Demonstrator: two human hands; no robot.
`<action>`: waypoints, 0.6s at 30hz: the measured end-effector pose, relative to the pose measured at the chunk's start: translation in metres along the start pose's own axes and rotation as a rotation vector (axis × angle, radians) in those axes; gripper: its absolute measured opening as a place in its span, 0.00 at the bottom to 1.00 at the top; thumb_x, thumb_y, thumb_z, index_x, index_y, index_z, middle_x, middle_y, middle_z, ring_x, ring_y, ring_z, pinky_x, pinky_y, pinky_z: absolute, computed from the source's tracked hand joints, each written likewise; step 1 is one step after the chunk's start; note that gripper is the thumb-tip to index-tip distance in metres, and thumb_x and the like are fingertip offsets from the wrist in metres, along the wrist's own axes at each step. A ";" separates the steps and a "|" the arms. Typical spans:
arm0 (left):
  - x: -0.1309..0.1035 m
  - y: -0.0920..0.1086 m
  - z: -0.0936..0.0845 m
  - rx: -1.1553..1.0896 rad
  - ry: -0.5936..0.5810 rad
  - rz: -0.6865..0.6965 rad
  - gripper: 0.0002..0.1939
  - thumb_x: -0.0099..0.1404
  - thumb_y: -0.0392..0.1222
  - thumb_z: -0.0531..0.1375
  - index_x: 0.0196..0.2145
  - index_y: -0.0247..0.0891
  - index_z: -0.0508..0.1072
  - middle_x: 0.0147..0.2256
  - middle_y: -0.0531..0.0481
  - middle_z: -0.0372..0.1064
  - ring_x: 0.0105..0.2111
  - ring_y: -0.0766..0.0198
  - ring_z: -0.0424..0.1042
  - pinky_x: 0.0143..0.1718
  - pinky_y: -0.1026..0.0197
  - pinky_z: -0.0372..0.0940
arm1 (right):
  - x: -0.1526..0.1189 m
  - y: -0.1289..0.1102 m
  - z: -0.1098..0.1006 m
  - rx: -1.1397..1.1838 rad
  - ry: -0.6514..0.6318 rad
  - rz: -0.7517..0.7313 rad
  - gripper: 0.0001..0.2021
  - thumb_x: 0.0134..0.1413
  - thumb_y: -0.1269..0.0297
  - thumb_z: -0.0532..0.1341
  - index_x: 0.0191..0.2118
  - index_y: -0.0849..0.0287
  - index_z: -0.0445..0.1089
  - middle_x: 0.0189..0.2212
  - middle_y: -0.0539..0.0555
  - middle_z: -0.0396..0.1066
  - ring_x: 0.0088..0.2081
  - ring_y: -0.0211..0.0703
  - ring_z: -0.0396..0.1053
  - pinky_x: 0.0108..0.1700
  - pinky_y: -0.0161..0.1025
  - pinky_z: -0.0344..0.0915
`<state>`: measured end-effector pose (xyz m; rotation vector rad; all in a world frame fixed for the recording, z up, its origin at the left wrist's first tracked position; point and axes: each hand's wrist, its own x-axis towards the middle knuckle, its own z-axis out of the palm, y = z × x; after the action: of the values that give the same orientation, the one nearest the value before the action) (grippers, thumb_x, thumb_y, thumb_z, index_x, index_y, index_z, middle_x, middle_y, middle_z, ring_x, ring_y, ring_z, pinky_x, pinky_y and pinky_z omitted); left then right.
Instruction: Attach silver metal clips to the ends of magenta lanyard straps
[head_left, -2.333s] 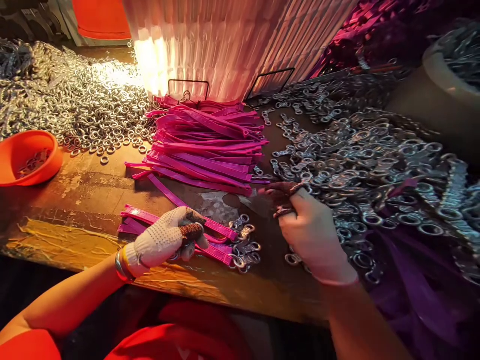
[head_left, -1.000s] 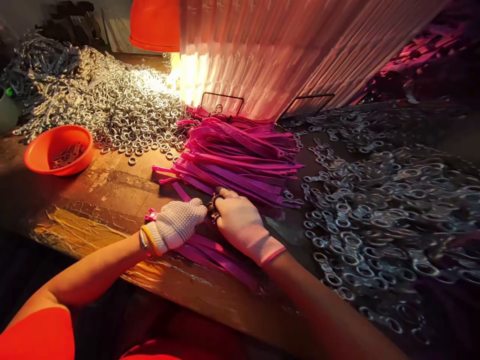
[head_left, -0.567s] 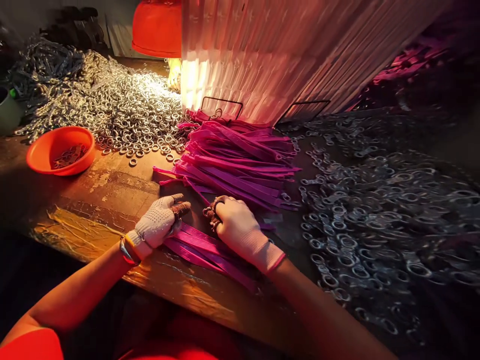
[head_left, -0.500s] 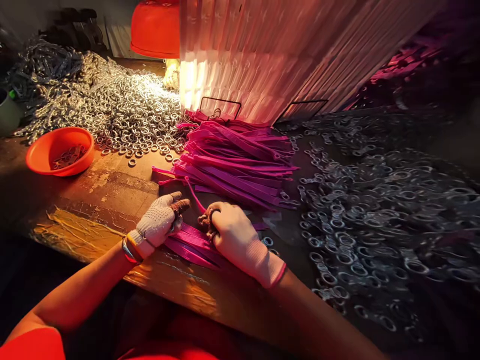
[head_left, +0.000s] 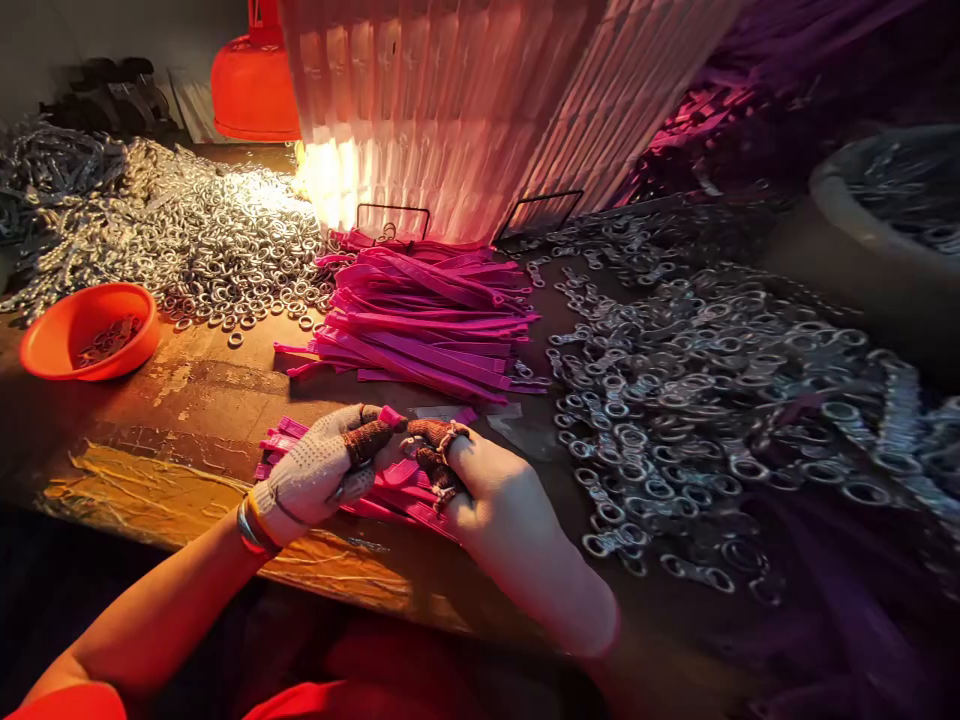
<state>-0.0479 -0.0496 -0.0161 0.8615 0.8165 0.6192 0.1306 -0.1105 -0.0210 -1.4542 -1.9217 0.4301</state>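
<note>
My left hand (head_left: pixel 319 462), in a dotted white knit glove with brown wraps on the fingers, pinches a looped end of a pink strap (head_left: pixel 391 416). Close against it, my right hand (head_left: pixel 499 500) has its brown-wrapped thumb and forefinger pressed together. A small metallic bit seems to show at those fingertips, too small to name. Under both hands lies a bundle of pink straps (head_left: pixel 401 500) near the table's front edge. Just beyond is a larger heap of pink straps (head_left: pixel 427 330), laid roughly side by side.
Metal rings (head_left: pixel 240 230) are heaped at the back left, beside an orange bowl (head_left: pixel 142 325) of small metal pieces. An orange lamp (head_left: pixel 255 90) stands by a corrugated panel (head_left: pixel 450 120). Linked metal rings (head_left: pixel 660 400) spread across the right, with a tub (head_left: pixel 840 200) behind.
My right hand has turned and come up to my left fingertips. The left now pinches a strap end, where its fingers were apart before. The view has swung right, bringing in the tub.
</note>
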 end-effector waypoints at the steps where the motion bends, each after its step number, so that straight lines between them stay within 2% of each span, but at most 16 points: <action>1: -0.001 -0.002 0.003 0.054 -0.012 -0.005 0.17 0.64 0.54 0.63 0.33 0.37 0.67 0.19 0.59 0.59 0.11 0.78 0.48 0.10 0.73 0.45 | 0.000 -0.001 -0.002 -0.066 -0.006 0.018 0.23 0.48 0.80 0.53 0.50 0.61 0.71 0.43 0.57 0.76 0.44 0.47 0.73 0.46 0.40 0.68; 3: -0.003 -0.004 0.007 0.161 -0.006 -0.015 0.21 0.65 0.58 0.60 0.28 0.37 0.63 0.17 0.60 0.55 0.11 0.76 0.48 0.10 0.72 0.44 | 0.000 -0.004 -0.003 -0.194 -0.039 0.048 0.21 0.48 0.79 0.53 0.48 0.61 0.72 0.40 0.57 0.76 0.41 0.47 0.73 0.42 0.39 0.66; 7: -0.007 -0.006 0.006 0.425 -0.009 -0.060 0.22 0.66 0.61 0.56 0.28 0.39 0.63 0.16 0.60 0.55 0.13 0.73 0.51 0.12 0.70 0.46 | -0.005 -0.007 -0.002 -0.475 -0.122 0.017 0.08 0.46 0.74 0.59 0.34 0.60 0.73 0.30 0.55 0.74 0.29 0.43 0.69 0.31 0.37 0.58; 10: -0.006 -0.007 0.007 0.707 -0.100 0.099 0.18 0.68 0.53 0.57 0.27 0.36 0.66 0.20 0.56 0.62 0.19 0.72 0.58 0.20 0.69 0.53 | -0.011 -0.006 0.000 -0.652 -0.068 -0.092 0.03 0.45 0.73 0.61 0.29 0.60 0.72 0.26 0.57 0.73 0.25 0.42 0.66 0.28 0.39 0.52; 12: -0.005 -0.008 0.007 0.859 -0.187 0.236 0.12 0.67 0.43 0.57 0.27 0.34 0.70 0.26 0.53 0.68 0.26 0.69 0.63 0.27 0.68 0.57 | -0.015 -0.003 0.003 -0.686 -0.014 -0.143 0.06 0.45 0.74 0.60 0.31 0.61 0.73 0.26 0.57 0.72 0.25 0.44 0.66 0.28 0.40 0.52; 14: -0.003 -0.009 0.007 0.874 -0.256 0.249 0.09 0.65 0.39 0.57 0.30 0.34 0.73 0.30 0.51 0.72 0.30 0.67 0.66 0.32 0.67 0.60 | -0.019 -0.001 0.004 -0.651 0.014 -0.122 0.10 0.44 0.75 0.59 0.35 0.62 0.74 0.27 0.57 0.73 0.26 0.46 0.68 0.29 0.40 0.56; 16: -0.002 -0.009 0.007 0.781 -0.226 0.169 0.11 0.67 0.42 0.57 0.32 0.33 0.73 0.28 0.52 0.71 0.27 0.68 0.65 0.30 0.67 0.60 | -0.019 -0.001 0.001 -0.551 -0.006 -0.060 0.18 0.45 0.75 0.59 0.44 0.64 0.74 0.33 0.59 0.76 0.32 0.48 0.72 0.33 0.40 0.61; 18: -0.003 -0.009 0.008 0.697 -0.131 0.114 0.14 0.68 0.47 0.57 0.33 0.33 0.73 0.25 0.53 0.69 0.24 0.69 0.62 0.27 0.67 0.58 | -0.016 -0.003 -0.005 -0.438 -0.102 0.009 0.26 0.47 0.75 0.59 0.55 0.66 0.68 0.43 0.61 0.76 0.40 0.49 0.74 0.40 0.40 0.65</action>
<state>-0.0417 -0.0595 -0.0194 1.5739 0.8773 0.3650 0.1341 -0.1265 -0.0208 -1.7407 -2.1864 0.0871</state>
